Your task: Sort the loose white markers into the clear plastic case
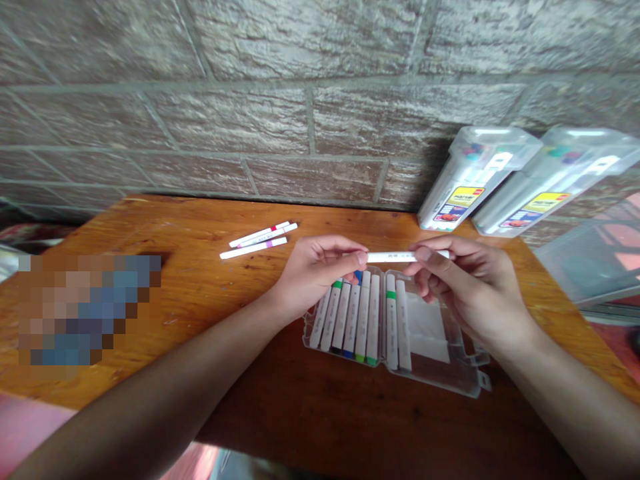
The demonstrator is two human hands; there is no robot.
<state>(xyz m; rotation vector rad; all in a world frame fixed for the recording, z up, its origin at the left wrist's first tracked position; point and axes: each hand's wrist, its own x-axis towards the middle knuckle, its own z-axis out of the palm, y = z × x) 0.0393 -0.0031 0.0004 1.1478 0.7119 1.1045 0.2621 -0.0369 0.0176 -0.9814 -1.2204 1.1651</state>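
Note:
A white marker (390, 257) is held level between my two hands. My left hand (320, 270) pinches its left end, and my right hand (465, 280) grips it near the right end with thumb and fingers. Below them an open clear plastic case (430, 383) lies on the table. Several white markers (345, 320) stand side by side in its left half, and two more markers (397, 327) lie in the right half beside a white paper (425, 327). The case's upper edge is partly hidden by my hands.
Three loose markers (254, 249) lie on the wooden table (190, 227) to the left. Two upright clear marker cases (460, 180) lean by the stone-block wall (310, 120) at the right. A blurred-out patch (95, 313) covers something at the left.

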